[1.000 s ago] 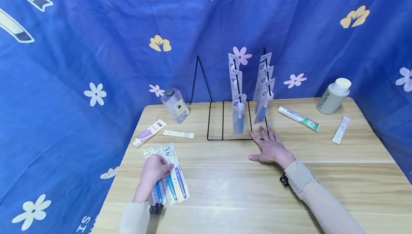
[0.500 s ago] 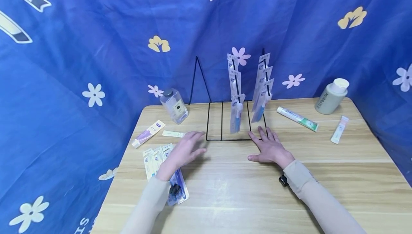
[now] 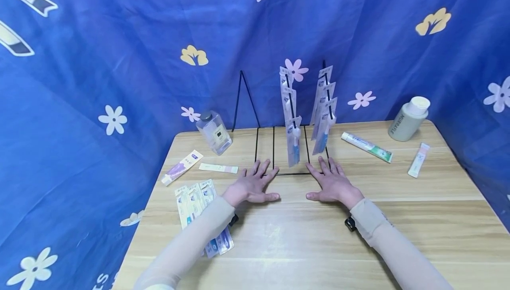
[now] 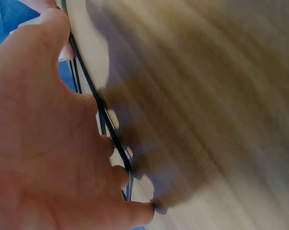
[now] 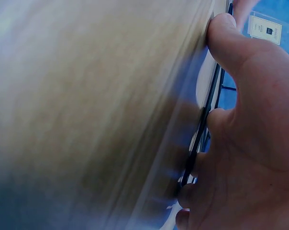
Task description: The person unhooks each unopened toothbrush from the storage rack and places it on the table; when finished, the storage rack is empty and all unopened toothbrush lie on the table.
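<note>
Wire rack (image 3: pixel 275 150) sits upright mid-worktop near the far edge, base frame flat, packaged toothbrushes (image 3: pixel 293 141) hanging vertically, heads up. Left hand (image 3: pixel 253 187) and right hand (image 3: pixel 332 184) lie flat on the worktop (image 3: pixel 418 219), fingers spread toward the rack, fingertips at its front bar, gripping nothing. Loose toothbrush packs (image 3: pixel 195 199) lie near the left edge, long axes roughly front-to-back.

The head camera looks down at the tabletop (image 3: pixel 303 237) from above. Both wrist cameras sit very close beneath the palms, sharing the black wire rack (image 3: pixel 279 148).
</note>
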Demonstrator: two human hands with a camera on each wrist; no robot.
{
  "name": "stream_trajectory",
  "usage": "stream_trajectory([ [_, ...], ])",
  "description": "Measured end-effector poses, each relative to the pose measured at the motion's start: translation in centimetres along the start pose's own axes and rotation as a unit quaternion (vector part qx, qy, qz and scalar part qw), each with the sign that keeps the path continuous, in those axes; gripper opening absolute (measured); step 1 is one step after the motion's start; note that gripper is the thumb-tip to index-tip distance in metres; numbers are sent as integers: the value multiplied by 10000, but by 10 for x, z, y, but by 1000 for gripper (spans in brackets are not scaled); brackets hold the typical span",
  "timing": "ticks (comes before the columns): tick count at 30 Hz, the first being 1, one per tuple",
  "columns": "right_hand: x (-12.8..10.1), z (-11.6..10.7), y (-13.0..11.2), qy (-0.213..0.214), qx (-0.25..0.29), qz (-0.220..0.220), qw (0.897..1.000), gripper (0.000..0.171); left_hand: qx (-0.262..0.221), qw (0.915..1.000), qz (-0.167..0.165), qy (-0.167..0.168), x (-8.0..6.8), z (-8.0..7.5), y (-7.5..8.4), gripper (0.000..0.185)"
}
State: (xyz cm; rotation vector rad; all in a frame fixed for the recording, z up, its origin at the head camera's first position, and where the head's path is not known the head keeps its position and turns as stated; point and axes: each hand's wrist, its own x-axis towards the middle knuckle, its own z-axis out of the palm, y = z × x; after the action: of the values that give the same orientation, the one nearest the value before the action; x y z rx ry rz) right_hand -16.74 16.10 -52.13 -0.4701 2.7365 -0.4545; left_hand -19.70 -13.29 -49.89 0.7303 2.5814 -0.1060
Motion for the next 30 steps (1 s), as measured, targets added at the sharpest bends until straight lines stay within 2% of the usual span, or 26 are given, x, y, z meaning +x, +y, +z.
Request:
stream_trajectory([
  [3,0,-1,0,-25,44,25,10000,100,-115,9997,-163,-158,0,1,3,95],
  [8,-1,-1,1,84,24,42,10000,100,-90,9995,-276,-92,1,2,7,96],
  [10,-3,0,-1,395,6,-82,9992,97,-75,9996,-260,-64,1,3,8,97],
  [12,-6,-2,-6,1003,195,-238,9945,86,-51,9997,-229,-49,2,4,9,97],
  [14,-9,-7,-15,1841,643,-448,9798,68,-51,9997,-215,-62,2,4,9,98],
  [15,-11,-12,-21,2318,971,-586,9661,57,-54,9997,-220,-61,2,4,9,98],
  [16,-11,-17,-27,2772,1341,-704,9488,47,-48,9997,-230,-62,2,4,8,98],
  [18,-11,-27,-40,3510,2093,-936,9079,34,-38,9997,-249,-64,2,3,8,98],
  [20,-10,-39,-51,3854,2761,-1134,8731,36,-34,9996,-256,-60,2,3,7,98],
  [21,-8,-44,-55,3884,3055,-1224,8607,41,-31,9996,-257,-56,1,2,7,97],
  [23,-5,-53,-62,3720,3527,-1316,8485,51,-30,9996,-267,-73,1,2,6,98],
  [27,5,-63,-69,3240,3988,-1319,8477,57,-130,9994,-308,-114,4,6,3,99],
  [30,12,-66,-73,3175,4099,-1198,8466,45,-244,9991,-323,-161,11,12,-1,99],
])
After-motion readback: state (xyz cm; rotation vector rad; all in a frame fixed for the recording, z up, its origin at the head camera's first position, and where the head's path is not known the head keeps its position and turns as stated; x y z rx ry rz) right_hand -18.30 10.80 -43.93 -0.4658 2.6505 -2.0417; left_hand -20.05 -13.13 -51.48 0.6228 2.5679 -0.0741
